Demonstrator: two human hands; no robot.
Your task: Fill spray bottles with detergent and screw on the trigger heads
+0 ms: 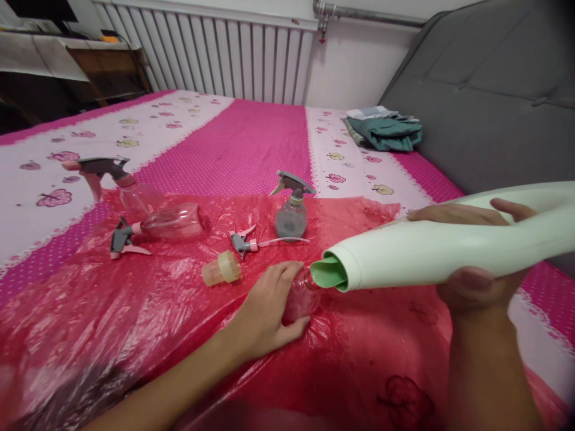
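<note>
My left hand (274, 305) is wrapped round a small pink transparent bottle (302, 302) standing on the red plastic sheet. With my right hand (476, 257) I hold a large pale green jug-like bottle (404, 254), tilted toward the left. Its green pouring spout (329, 273) is right at the small bottle's mouth; whether liquid flows I cannot tell. A pink and grey spray head (245, 240) with its thin tube lies just beyond. A yellowish cap-like cup (221, 269) lies on its side to the left of my left hand.
A clear spray bottle (291, 216) with a grey head stands behind. At left, one pink spray bottle (173, 221) lies down and another (137, 197) is near it. Red plastic sheet (148, 311) covers part of the bed. Folded clothes (384, 129) lie by the grey headboard (485, 84).
</note>
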